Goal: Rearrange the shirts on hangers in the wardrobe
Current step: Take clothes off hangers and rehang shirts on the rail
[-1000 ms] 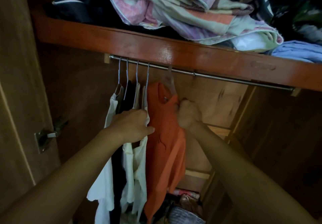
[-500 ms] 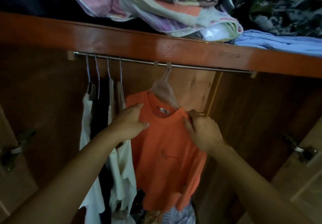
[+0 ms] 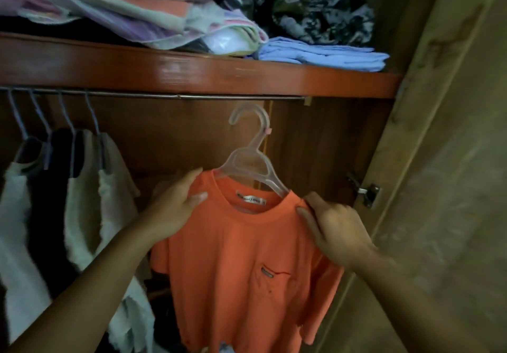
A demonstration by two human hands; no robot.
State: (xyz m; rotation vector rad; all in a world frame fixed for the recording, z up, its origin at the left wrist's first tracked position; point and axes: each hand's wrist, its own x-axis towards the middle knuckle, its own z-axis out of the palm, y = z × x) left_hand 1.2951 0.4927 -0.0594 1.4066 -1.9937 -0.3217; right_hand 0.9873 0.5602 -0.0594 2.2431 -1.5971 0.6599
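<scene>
Head view: both hands, left hand (image 3: 175,210) and right hand (image 3: 333,229), pinch the orange shirt (image 3: 247,270) by its shoulders on a clear hanger (image 3: 251,160), hook off the rail (image 3: 164,95).

One orange T-shirt (image 3: 241,270) on one clear plastic hanger (image 3: 252,160). Four thin wire hangers (image 3: 65,114) hook over the one metal rail (image 3: 164,95) at the left; the garments on them look like three pale ones (image 3: 82,201) and one black one (image 3: 46,215), though the folds blur together. Two hands: the left hand (image 3: 175,210) and right hand (image 3: 334,229). One folded blue cloth (image 3: 321,56) on the single wooden shelf (image 3: 192,72). One door hinge (image 3: 365,190).
</scene>
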